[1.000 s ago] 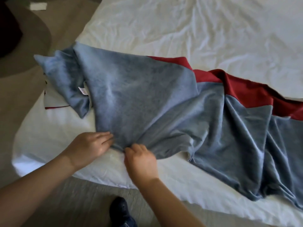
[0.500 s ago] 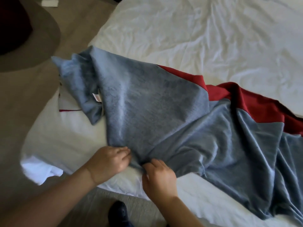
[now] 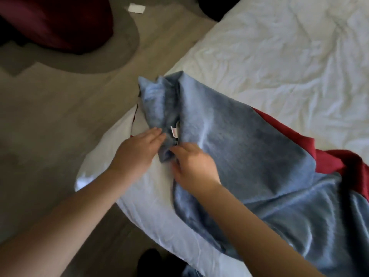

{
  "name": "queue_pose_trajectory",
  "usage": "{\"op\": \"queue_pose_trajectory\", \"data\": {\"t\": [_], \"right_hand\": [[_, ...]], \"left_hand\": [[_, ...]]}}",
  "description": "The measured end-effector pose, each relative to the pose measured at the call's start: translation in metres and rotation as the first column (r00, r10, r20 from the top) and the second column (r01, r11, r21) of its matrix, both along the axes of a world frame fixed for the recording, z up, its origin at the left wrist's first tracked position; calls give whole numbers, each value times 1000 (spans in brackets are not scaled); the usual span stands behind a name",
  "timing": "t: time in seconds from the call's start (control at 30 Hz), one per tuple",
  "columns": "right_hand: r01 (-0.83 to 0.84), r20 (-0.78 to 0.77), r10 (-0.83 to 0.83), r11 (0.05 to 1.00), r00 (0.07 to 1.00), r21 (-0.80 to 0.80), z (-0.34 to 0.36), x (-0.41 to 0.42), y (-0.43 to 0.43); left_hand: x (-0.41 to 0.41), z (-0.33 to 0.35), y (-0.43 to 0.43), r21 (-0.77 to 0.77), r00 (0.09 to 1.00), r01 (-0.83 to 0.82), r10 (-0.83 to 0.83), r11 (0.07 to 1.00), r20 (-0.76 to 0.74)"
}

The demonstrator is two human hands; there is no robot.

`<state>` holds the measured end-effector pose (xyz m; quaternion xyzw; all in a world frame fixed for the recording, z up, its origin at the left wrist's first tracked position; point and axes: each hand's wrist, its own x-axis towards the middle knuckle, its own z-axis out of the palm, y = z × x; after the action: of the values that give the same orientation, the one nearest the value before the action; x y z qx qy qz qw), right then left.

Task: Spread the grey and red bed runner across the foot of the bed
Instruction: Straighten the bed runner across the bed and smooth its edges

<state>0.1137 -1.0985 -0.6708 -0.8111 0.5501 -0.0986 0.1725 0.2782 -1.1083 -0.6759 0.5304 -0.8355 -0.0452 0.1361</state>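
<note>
Left hand (image 3: 137,151) touches the runner's (image 3: 249,156) folded end, fingers straight; right hand's (image 3: 192,166) grip is too blurred to tell. The runner is bunched, so most of the spreading remains.

The bed runner (image 3: 249,156) lies on the bed (image 3: 279,56), hands at its left end.

A bed (image 3: 279,56) covered in a creased white sheet fills the right and far side, its rounded corner pointing near left. Directly on it lies the grey and red bed runner (image 3: 249,156), rumpled, running from that corner off the right edge. Its grey side faces up and its red part shows along the far side. Its left end is bunched into folds, with a small white label (image 3: 174,132) showing there. Left of the bed is a pale floor (image 3: 60,116) carrying a round grey rug (image 3: 111,54) and a small white slip (image 3: 136,8) at the far end.
</note>
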Motion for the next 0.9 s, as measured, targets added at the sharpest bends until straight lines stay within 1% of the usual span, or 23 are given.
{"op": "queue_pose_trajectory", "data": {"t": [0.1, 0.17, 0.2, 0.3, 0.4, 0.47, 0.53, 0.6, 0.7, 0.77, 0.87, 0.9], "right_hand": [[-126, -141, 119, 991, 983, -43, -15, 19, -14], [-139, -284, 107, 986, 953, -94, -21, 22, -17], [-128, -314, 82, 984, 946, -128, -22, 23, -17], [-132, -329, 79, 981, 941, -144, -27, 25, -18], [-85, -288, 36, 984, 957, -156, -21, 27, -26], [-23, -256, -16, 988, 967, -150, -14, 30, -29], [-5, -225, -24, 992, 974, -127, -10, 38, -23], [2, -214, -24, 995, 977, -99, -10, 50, -4], [24, -204, -21, 1000, 979, 9, -13, 78, 34], [28, -202, -8, 995, 979, 99, -17, 97, 58], [1, -227, 57, 969, 972, 247, -14, 123, 74], [-24, -246, 91, 965, 965, 262, -8, 130, 72]], "left_hand": [[9, -6, -17, 39, 989, 87, -91, 995, 113], [8, -11, -24, 58, 982, 133, -140, 989, 130], [6, -12, -27, 57, 978, 152, -158, 987, 135], [4, -16, -30, 17, 975, 194, -195, 981, 107], [9, -16, -31, 15, 975, 208, -208, 978, 75], [17, -16, -30, 18, 969, 240, -241, 971, 48], [29, -15, -28, 21, 960, 277, -278, 961, 26], [44, -16, -19, 28, 931, 364, -365, 931, 18], [72, -21, 6, 52, 876, 481, -481, 875, -3], [91, -24, 24, 99, 865, 501, -501, 860, -26], [116, -27, 41, 161, 872, 485, -488, 859, -26], [122, -26, 43, 177, 880, 471, -474, 864, -28]]}}
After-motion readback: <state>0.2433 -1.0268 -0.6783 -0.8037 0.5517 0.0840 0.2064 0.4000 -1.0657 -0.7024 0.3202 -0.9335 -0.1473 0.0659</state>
